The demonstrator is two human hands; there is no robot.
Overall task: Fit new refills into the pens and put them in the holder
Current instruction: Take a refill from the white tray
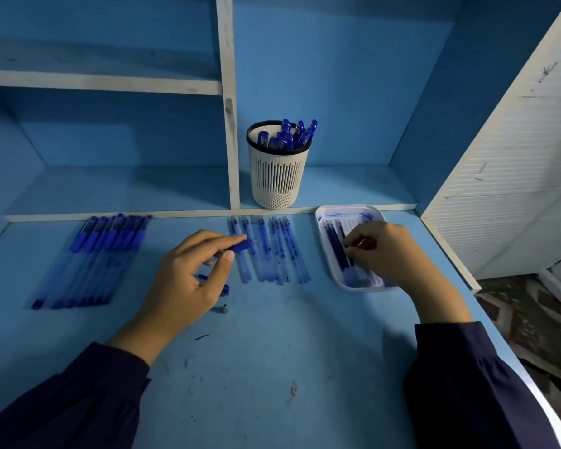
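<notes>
The left hand [188, 273] has its grip closed on a blue pen [238, 247], pinched between thumb and fingers above the bench [256, 367]. The right hand [382, 251] reaches into the white tray [324, 254], fingertips pinched on a refill [339, 251]. A row of used refills [269, 251] lies between the hands, capped pens [94, 257] lie at left, and the holder [277, 176] stands on the shelf with pens in it.
</notes>
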